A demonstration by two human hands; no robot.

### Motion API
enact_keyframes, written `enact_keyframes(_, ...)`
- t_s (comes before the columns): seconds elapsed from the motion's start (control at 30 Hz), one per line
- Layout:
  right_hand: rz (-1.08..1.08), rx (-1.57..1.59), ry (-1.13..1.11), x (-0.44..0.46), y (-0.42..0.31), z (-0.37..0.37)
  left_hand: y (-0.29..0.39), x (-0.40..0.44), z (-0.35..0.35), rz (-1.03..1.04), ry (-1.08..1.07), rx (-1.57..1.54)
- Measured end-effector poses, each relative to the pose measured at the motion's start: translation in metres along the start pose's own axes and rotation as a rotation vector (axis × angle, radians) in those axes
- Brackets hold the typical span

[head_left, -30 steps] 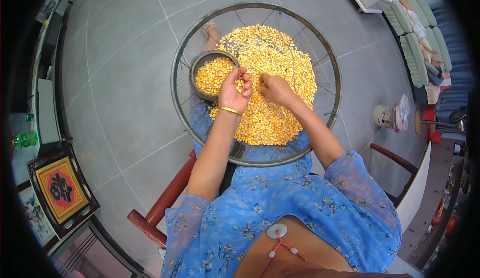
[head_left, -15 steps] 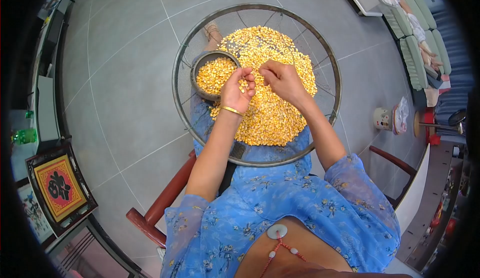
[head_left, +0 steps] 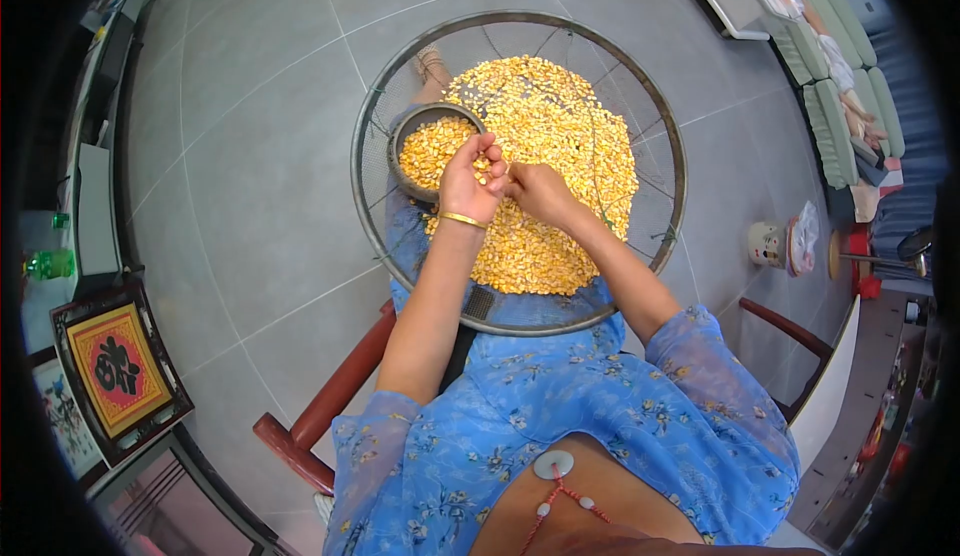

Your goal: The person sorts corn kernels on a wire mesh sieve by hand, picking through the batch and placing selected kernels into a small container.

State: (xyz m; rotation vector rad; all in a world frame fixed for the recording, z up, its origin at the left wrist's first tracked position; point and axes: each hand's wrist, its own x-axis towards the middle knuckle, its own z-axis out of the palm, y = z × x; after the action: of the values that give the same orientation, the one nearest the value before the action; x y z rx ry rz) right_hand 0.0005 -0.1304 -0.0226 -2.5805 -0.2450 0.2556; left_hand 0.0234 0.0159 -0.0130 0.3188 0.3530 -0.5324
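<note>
A round mesh sieve (head_left: 673, 184) with a dark rim rests across my lap, holding a wide spread of yellow corn kernels (head_left: 545, 256). On its left side sits a dark bowl (head_left: 402, 181), also filled with kernels. My left hand (head_left: 470, 181) is cupped palm up beside the bowl's right edge, fingers curled around a few corn kernels. Close against those fingers is my right hand (head_left: 540, 193), its thumb and fingertips pinched together above the spread. Whatever lies in that pinch is too small to make out.
Red-brown chair arms (head_left: 325, 396) stand on both sides of me. A framed character picture (head_left: 120, 366) leans at the left by a cabinet. To the right are a patterned bin (head_left: 767, 244) and a green sofa (head_left: 828, 126) with a person's legs on it.
My right hand has moved left and slightly down, from above the kernels to my left hand's fingers. The left hand stays cupped in nearly the same place.
</note>
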Motion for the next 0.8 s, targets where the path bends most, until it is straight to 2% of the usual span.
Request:
enact_keyframes(0.13,0.013,0.112,0.029,-0.004,0.008,-0.023,-0.001,-0.002,0.004,0.020,0.017,0.017)
enact_keyframes(0.23,0.068,0.184,0.139,-0.009,0.005,-0.042,-0.002,-0.002,0.004,0.017,0.012,0.007)
enact_keyframes(0.37,0.072,0.263,0.231,-0.010,-0.021,-0.071,-0.004,-0.002,0.002,0.013,-0.002,0.027)
enact_keyframes(0.5,-0.051,0.468,0.177,-0.014,-0.070,-0.093,-0.008,-0.008,0.015,0.009,0.080,0.115)
enact_keyframes(0.6,-0.036,0.597,0.216,-0.007,-0.070,-0.089,-0.009,-0.009,0.020,0.012,0.173,0.120)
enact_keyframes(0.67,0.013,0.524,0.231,0.000,-0.041,-0.069,-0.005,-0.002,0.004,-0.064,-0.073,0.038)
enact_keyframes(0.73,0.026,0.299,0.239,0.001,-0.017,-0.048,-0.003,-0.003,0.003,-0.061,-0.057,0.015)
enact_keyframes(0.8,-0.002,0.173,0.085,-0.007,-0.010,-0.031,-0.003,-0.004,0.006,-0.001,-0.003,0.033)
